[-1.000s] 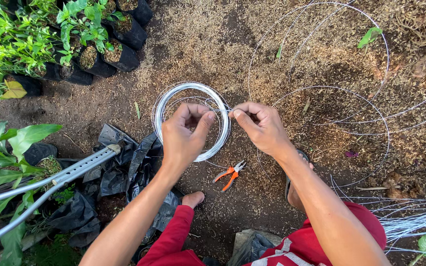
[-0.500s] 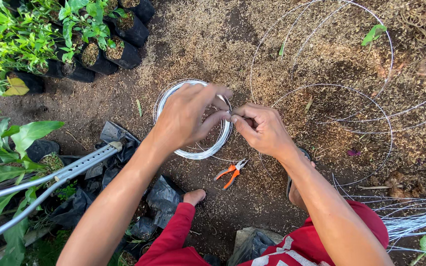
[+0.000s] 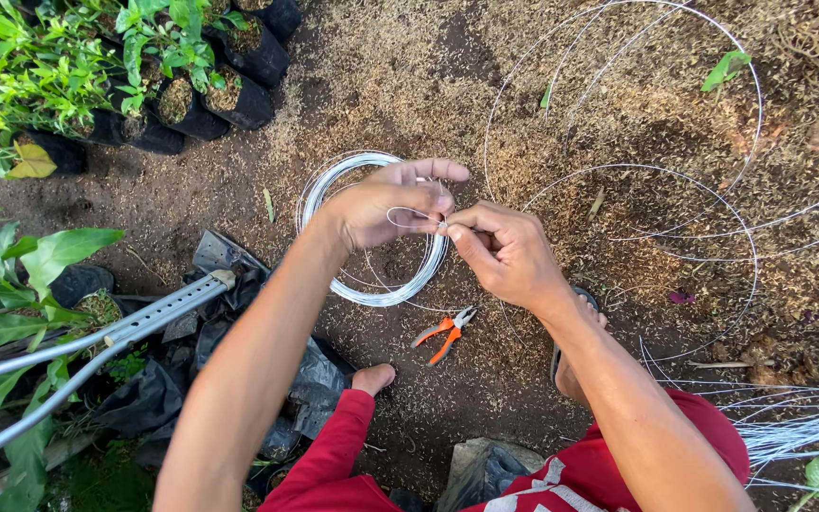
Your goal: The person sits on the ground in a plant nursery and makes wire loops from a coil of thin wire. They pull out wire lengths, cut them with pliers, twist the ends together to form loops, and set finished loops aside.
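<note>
My left hand (image 3: 392, 202) and my right hand (image 3: 506, 252) meet above a tight coil of silver wire (image 3: 364, 289) lying on the soil. Both pinch a thin strand of wire (image 3: 416, 217) that forms a small loop between the fingertips. Orange-handled pliers (image 3: 444, 332) lie on the ground just below the coil, near my right wrist. Red trousers cover my legs, and a bare foot (image 3: 372, 378) shows under my left arm.
Large loose wire hoops (image 3: 749, 180) spread over the husk-covered ground to the right. More wire strands (image 3: 793, 431) lie bunched at the lower right. Black seedling bags with green plants (image 3: 191, 95) stand at the upper left. A grey metal bar (image 3: 106, 337) and black plastic lie at the left.
My left hand has moved from over the coil's centre toward the right hand, and the two now pinch the strand close together. The view has drifted slightly.
</note>
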